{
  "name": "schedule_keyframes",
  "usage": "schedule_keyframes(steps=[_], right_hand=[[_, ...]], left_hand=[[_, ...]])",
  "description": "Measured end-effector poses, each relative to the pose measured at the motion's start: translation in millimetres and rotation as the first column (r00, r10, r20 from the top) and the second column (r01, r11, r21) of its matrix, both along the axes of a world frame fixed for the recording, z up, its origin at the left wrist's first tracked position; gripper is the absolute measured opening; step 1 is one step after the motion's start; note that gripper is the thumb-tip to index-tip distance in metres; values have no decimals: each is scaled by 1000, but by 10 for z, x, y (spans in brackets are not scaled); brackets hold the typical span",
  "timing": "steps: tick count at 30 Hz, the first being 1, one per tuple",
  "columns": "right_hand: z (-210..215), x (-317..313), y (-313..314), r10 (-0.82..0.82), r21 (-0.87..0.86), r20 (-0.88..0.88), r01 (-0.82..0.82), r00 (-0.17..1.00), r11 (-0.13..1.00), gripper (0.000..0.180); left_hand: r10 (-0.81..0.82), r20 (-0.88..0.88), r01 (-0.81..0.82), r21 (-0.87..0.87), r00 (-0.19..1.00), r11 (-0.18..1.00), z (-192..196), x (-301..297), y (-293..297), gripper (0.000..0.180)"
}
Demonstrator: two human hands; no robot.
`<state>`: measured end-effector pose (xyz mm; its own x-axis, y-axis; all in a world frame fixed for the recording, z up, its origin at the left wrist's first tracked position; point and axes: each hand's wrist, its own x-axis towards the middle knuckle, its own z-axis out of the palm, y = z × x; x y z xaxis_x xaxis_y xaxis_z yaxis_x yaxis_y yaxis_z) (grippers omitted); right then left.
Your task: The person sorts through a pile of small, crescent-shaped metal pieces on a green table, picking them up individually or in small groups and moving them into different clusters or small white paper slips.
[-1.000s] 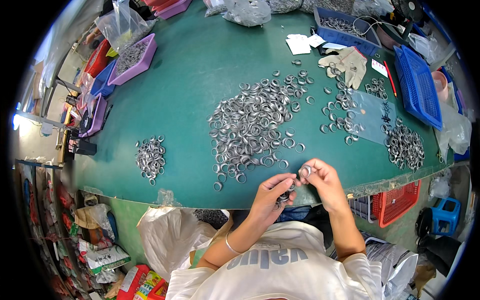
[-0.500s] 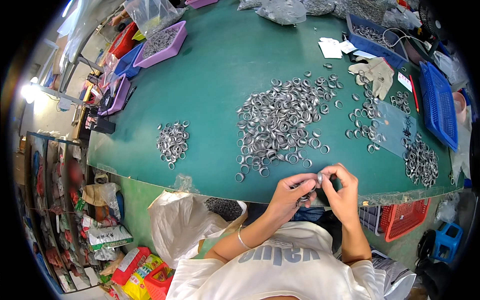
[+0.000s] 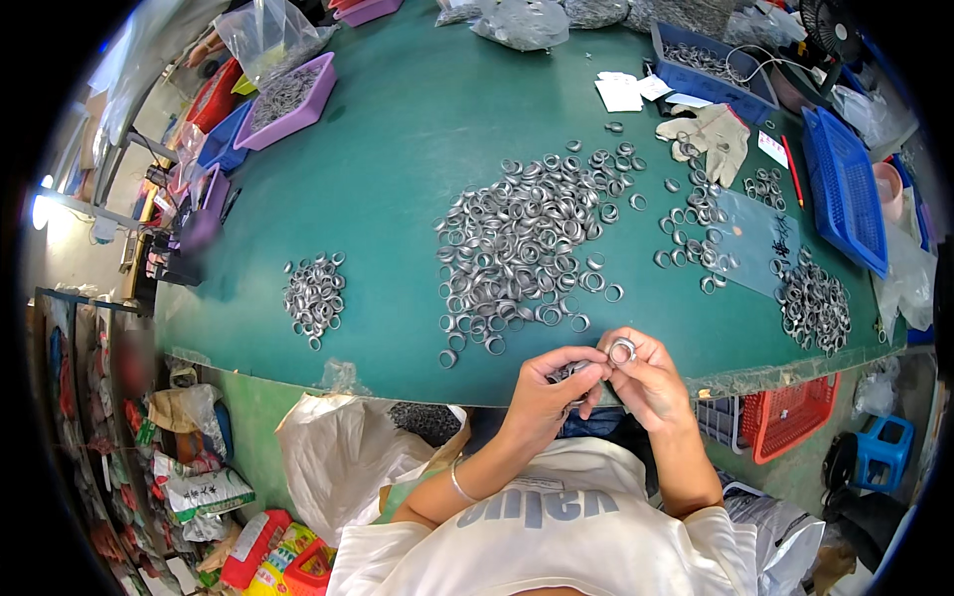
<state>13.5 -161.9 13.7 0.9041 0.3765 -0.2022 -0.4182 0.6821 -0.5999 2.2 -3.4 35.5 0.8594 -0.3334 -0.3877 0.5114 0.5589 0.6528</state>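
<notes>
A worker's right hand (image 3: 651, 382) pinches one metal ring (image 3: 622, 350) and the left hand (image 3: 552, 387) grips several at the green table's (image 3: 397, 179) near edge, the big central heap (image 3: 522, 248) unsorted, smaller piles (image 3: 313, 293) set aside

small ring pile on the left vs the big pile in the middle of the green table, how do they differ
The small ring pile holds few rings, packed in a compact clump; the big pile holds many more and spreads wide, with loose rings scattered at its edges. The small ring pile lies far from both hands; the big pile lies just beyond them. Both are grey metal rings on the green table.
</notes>
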Motion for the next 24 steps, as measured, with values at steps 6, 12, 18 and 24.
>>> schedule_keyframes(steps=[6,12,18,24], right_hand=[[74,-10,25,-43,-90,-20,41,999,995,10],[313,-12,138,210,-711,702,654,680,258,11],[368,-50,242,118,-753,618,543,777,371,10],[154,-48,230,181,-735,659,573,730,364,7]], left_hand=[[-18,-11,18,-12,1000,1000,-37,-1,2,21],[-22,-5,22,25,1000,999,-192,-10,1,25],[-5,-47,3,-49,999,999,-177,13,258,23],[352,161,-387,361,922,848,14,284,1364,23]])
